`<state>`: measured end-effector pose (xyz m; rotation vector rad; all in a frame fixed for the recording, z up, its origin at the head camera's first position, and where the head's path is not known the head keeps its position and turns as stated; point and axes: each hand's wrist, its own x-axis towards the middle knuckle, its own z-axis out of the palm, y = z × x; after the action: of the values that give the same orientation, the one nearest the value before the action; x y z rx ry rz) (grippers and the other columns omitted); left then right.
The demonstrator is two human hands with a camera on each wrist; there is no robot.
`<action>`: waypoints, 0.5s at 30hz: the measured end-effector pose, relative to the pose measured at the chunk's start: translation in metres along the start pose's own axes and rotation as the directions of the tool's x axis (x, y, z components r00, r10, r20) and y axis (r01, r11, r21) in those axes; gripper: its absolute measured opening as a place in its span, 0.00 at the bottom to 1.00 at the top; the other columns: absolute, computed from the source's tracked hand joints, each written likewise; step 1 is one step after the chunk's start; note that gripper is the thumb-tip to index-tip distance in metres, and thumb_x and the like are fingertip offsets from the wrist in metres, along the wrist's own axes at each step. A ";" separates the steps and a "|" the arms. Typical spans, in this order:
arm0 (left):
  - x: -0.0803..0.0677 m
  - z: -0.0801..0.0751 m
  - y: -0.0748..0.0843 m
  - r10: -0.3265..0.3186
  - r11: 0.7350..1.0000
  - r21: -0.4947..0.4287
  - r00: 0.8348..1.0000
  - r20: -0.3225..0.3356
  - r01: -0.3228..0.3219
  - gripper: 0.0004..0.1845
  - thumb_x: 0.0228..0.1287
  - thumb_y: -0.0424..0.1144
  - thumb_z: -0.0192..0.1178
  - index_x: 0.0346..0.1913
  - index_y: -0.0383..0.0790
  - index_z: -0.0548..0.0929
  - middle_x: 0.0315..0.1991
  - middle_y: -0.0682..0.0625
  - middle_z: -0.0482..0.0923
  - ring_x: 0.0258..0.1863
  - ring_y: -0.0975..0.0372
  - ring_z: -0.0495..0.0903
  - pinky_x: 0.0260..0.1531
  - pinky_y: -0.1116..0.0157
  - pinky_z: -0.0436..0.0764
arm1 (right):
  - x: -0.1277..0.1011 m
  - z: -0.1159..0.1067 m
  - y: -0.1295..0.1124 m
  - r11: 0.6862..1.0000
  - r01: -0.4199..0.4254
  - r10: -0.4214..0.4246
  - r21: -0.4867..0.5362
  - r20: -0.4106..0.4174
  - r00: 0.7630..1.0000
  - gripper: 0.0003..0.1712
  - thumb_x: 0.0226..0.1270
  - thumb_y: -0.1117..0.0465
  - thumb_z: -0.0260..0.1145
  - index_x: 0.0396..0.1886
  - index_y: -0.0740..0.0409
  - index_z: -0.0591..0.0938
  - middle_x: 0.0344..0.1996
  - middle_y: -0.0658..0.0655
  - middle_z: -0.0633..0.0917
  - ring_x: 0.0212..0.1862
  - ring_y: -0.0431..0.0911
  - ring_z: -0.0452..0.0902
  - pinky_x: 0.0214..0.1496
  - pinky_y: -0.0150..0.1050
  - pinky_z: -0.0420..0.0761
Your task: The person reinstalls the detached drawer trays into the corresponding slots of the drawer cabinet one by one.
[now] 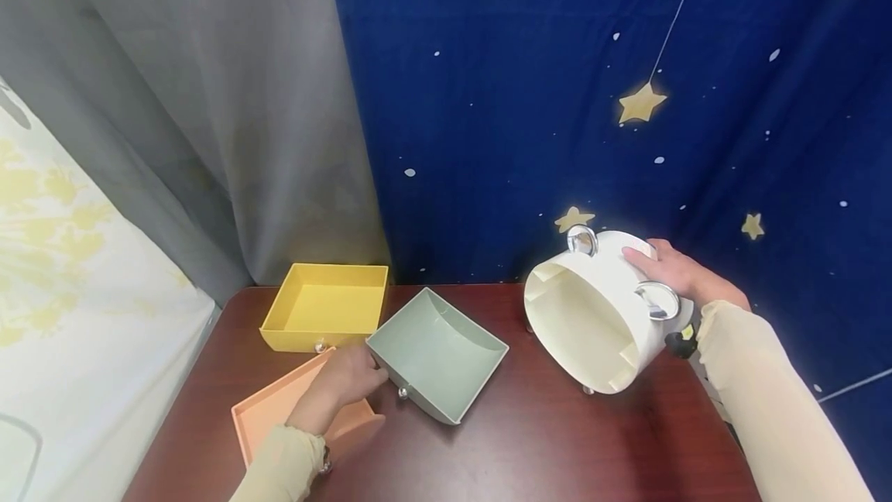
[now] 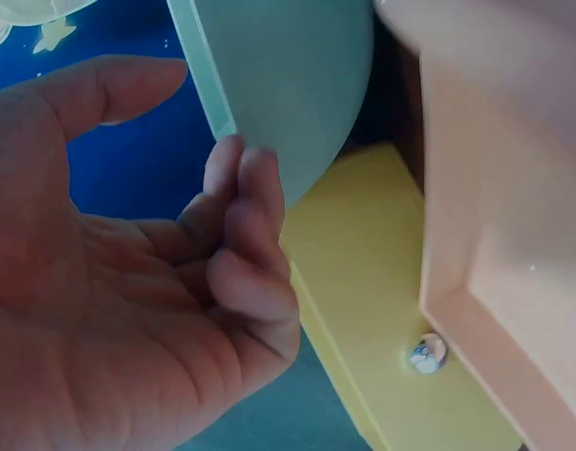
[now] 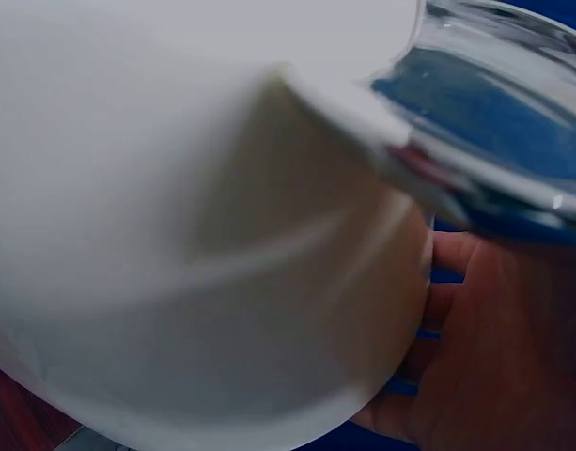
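A white oval case with an open front and two chrome rings on top is tilted at the right of the table. My right hand grips its far side, thumb on top; in the right wrist view the fingers lie along its white wall. A green drawer with a curved front and small round knob lies at mid-table. My left hand is at its left corner, fingers loosely bent. Thumb and fingertips stand apart near the green rim, and whether they touch it I cannot tell.
Behind my left hand is a yellow drawer with a silver knob. An orange drawer lies partly under my left forearm. Blue star-patterned and grey curtains hang along the back edge of the brown table.
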<state>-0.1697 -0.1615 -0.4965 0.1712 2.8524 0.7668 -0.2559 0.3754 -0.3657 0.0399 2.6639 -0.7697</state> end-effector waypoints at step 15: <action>-0.004 0.034 -0.010 0.024 0.998 0.060 0.997 -0.070 -0.020 0.20 0.55 0.46 0.71 0.51 0.44 0.87 0.43 0.41 0.87 0.43 0.48 0.84 0.47 0.45 0.82 | 0.008 0.006 0.007 0.996 0.089 -0.089 -0.009 -0.092 0.992 0.54 0.77 0.30 0.45 0.78 0.73 0.47 0.72 0.78 0.59 0.65 0.69 0.63 0.67 0.64 0.67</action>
<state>-0.1590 -0.1541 -0.5299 0.1871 2.9467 0.7066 -0.2603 0.3779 -0.3769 -0.0459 2.7717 -0.8074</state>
